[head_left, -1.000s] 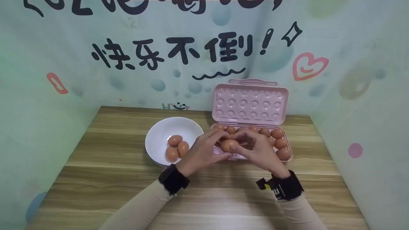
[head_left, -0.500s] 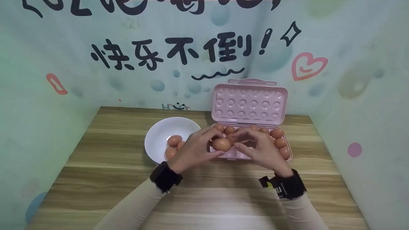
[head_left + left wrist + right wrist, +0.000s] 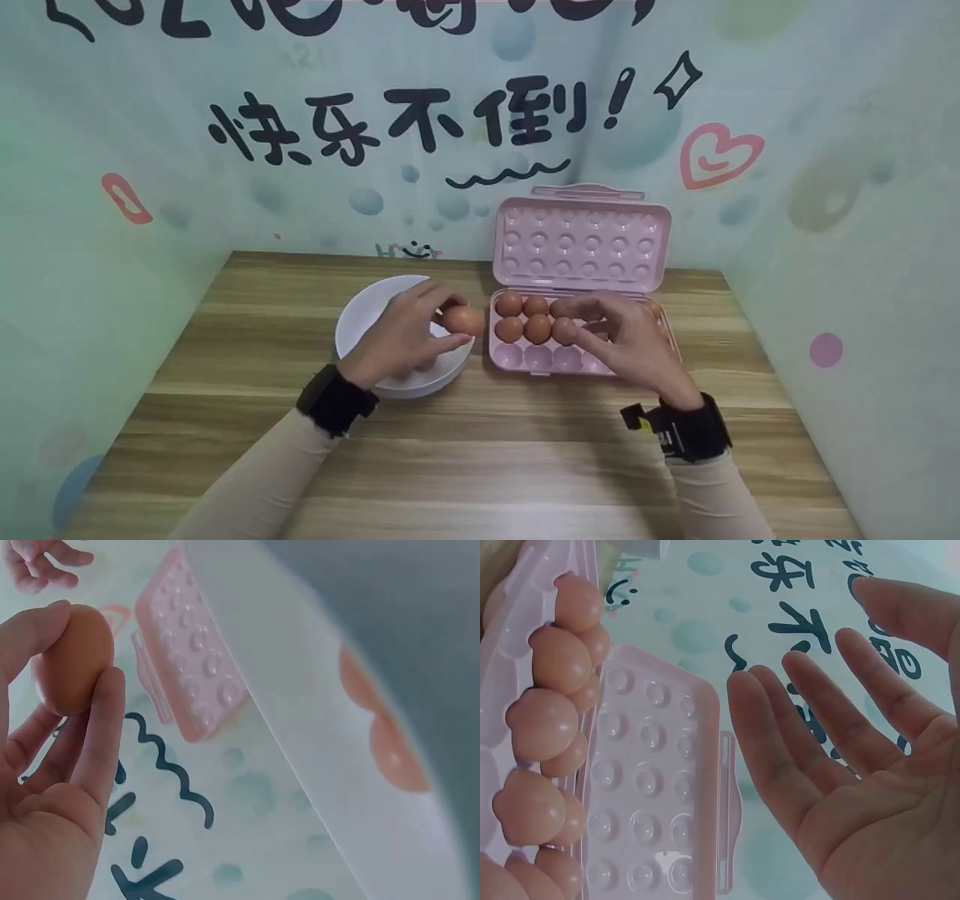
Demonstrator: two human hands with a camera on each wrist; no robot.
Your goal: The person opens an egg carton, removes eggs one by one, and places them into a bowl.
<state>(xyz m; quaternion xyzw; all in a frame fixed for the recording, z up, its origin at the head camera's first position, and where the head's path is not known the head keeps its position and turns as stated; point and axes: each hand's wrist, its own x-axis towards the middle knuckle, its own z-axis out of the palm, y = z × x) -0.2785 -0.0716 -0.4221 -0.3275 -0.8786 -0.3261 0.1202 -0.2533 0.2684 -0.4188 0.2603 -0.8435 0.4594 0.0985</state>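
My left hand (image 3: pixel 397 334) pinches a brown egg (image 3: pixel 463 320) between thumb and fingers, above the right side of a white bowl (image 3: pixel 431 384). In the left wrist view the egg (image 3: pixel 79 660) stands out past the fingertips, and two eggs (image 3: pixel 397 754) show inside the bowl. Over the right half of a pink egg carton (image 3: pixel 540 365), my right hand (image 3: pixel 630 341) holds nothing. Its fingers are spread and relaxed in the right wrist view. Brown eggs (image 3: pixel 538 328) sit in the back and middle rows; several front cups are bare. The hand hides part of the carton.
The carton's lid (image 3: pixel 581 240) stands upright against the printed backdrop (image 3: pixel 315 202). A wood-grain table (image 3: pixel 480 465) carries both bowl and carton, which stand side by side with a narrow gap. Backdrop walls rise at left and right.
Both hands were together at the egg over the carton. The left hand has since carried the egg leftward to the bowl; the right hand let go of it and shifted slightly right.
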